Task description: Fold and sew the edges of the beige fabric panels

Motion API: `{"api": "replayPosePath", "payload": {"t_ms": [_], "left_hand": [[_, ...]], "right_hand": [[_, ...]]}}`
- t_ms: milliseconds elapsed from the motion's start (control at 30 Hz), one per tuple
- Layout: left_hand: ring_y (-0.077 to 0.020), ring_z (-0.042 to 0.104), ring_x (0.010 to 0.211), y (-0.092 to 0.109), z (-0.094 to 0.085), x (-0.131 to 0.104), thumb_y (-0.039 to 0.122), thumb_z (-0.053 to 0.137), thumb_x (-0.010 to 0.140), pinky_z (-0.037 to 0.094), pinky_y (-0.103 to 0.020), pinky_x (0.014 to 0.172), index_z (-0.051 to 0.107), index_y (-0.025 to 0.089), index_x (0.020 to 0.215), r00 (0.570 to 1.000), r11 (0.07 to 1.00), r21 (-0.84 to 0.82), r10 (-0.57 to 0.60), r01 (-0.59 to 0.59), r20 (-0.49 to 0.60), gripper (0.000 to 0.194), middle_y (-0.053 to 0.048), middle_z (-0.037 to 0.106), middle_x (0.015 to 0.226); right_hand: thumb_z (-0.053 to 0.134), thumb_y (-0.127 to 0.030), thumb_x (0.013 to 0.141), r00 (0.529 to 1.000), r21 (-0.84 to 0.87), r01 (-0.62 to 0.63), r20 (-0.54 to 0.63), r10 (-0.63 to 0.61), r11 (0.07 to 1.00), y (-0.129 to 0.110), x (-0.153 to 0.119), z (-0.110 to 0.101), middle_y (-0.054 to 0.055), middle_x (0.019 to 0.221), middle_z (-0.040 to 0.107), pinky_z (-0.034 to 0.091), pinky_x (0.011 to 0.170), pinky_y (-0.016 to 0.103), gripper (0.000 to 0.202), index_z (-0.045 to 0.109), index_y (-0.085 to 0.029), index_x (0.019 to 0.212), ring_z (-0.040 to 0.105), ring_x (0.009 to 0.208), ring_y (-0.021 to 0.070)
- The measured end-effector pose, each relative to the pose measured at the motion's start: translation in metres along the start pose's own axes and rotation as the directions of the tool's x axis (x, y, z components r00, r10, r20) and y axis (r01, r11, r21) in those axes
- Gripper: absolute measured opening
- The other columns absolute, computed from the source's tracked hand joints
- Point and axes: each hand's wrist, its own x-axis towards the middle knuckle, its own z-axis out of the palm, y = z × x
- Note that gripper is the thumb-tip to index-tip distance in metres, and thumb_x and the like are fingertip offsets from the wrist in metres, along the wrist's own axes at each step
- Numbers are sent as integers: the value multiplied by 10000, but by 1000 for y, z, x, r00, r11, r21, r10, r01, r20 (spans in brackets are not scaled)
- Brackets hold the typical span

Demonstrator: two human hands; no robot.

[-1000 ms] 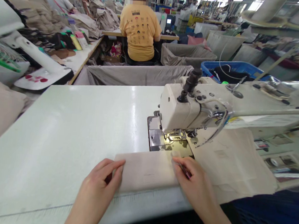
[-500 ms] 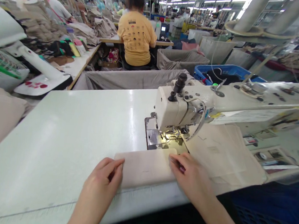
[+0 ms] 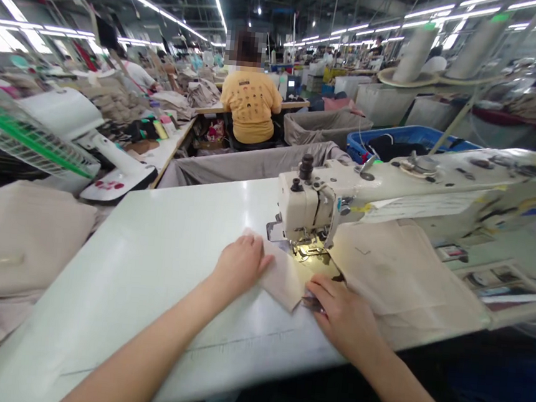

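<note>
A small beige fabric piece (image 3: 282,276) lies slanted on the white table, just in front of the sewing machine's lit needle area (image 3: 309,251). My left hand (image 3: 242,262) rests on its far left part, fingers bent and close together over the cloth. At its right corner is my right hand (image 3: 336,304), fingers closed around a small dark metal tool (image 3: 313,304) that is mostly hidden. Larger beige fabric panels (image 3: 393,268) lie under the machine arm, right of the needle.
A white fan (image 3: 112,156) stands at the left, behind a beige fabric pile (image 3: 21,236). Beyond the table (image 3: 166,236) are a grey cloth-lined bin (image 3: 234,163), a blue basket (image 3: 367,141) and a seated person in yellow (image 3: 251,102).
The small fabric piece has turned to a slant and come nearer the needle. My left hand has moved forward and right onto it. The head view has tilted up.
</note>
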Motion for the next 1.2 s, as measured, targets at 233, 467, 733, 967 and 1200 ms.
{"api": "replayPosePath", "payload": {"t_ms": [233,467,733,967,1200], "left_hand": [[-312,432,1357,3,16,46,378,469,995,316,-511,1130,563,169,1242,970,966,-92,242,-244,-25,337,-155,539,1392],[-282,427,1356,-7,21,61,384,467,993,289,-484,1156,560,218,1320,933,919,-161,354,-361,-72,379,-111,534,1426],[-275,435,1345,-9,23,65,377,486,983,277,-481,1167,564,229,1323,927,910,-178,364,-374,-88,379,-100,536,1428],[-288,467,1309,-9,25,65,375,486,980,301,-486,1146,590,196,1264,931,919,-156,352,-363,-94,351,-124,583,1348],[-290,429,1352,-11,28,67,393,477,983,274,-498,1162,576,213,1309,929,914,-169,356,-369,-100,385,-117,556,1401]], "right_hand": [[588,-131,883,999,26,-30,-27,31,999,-20,1,7,99,1202,690,556,703,268,181,663,-195,1034,699,912,201],[598,-167,898,995,76,-67,-68,72,995,-19,6,9,87,1142,689,553,682,268,179,658,-202,1063,700,918,205],[578,-173,906,994,70,-96,-40,99,993,-20,7,10,85,1139,691,549,698,281,177,644,-199,1069,691,927,212],[574,-155,900,995,63,-89,-49,93,994,-19,6,13,80,1140,695,538,694,274,204,649,-201,1085,691,931,212],[575,-149,894,992,90,-93,-78,100,992,-18,7,13,71,1109,697,523,712,265,184,653,-209,1049,688,910,196]]}}
